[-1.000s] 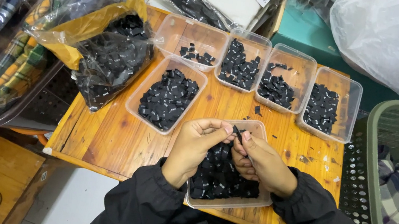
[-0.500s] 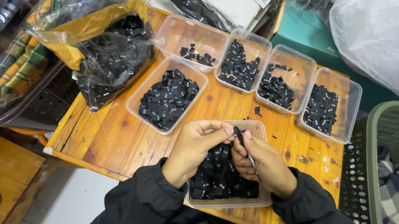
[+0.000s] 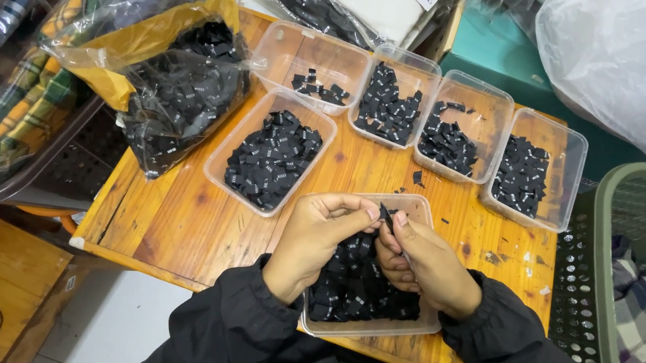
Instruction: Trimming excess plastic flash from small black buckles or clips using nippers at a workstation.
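Beside the clear bag of black labels (image 3: 181, 101), the left hand (image 3: 321, 237) has barely shifted over the last second, fingertips still pinched at a small black label (image 3: 386, 214). The right hand (image 3: 424, 261) grips the same label, both held just above the near tray (image 3: 421, 213) of labels, so the handling of this one piece is still in progress.

Both forearms are seen in black sleeves, entering from 6 o'clock and angled inward. The left hand (image 3: 320, 241) is raised with its wrist bent, knuckles turned toward 9 o'clock, its fingers (image 3: 353, 208) curled and pinched together toward 3 o'clock. The right hand (image 3: 428, 263) is held just beside it, back of the hand up, thumb and forefinger pressed closed. The fingertips of both hands are brought together, touching at the middle.
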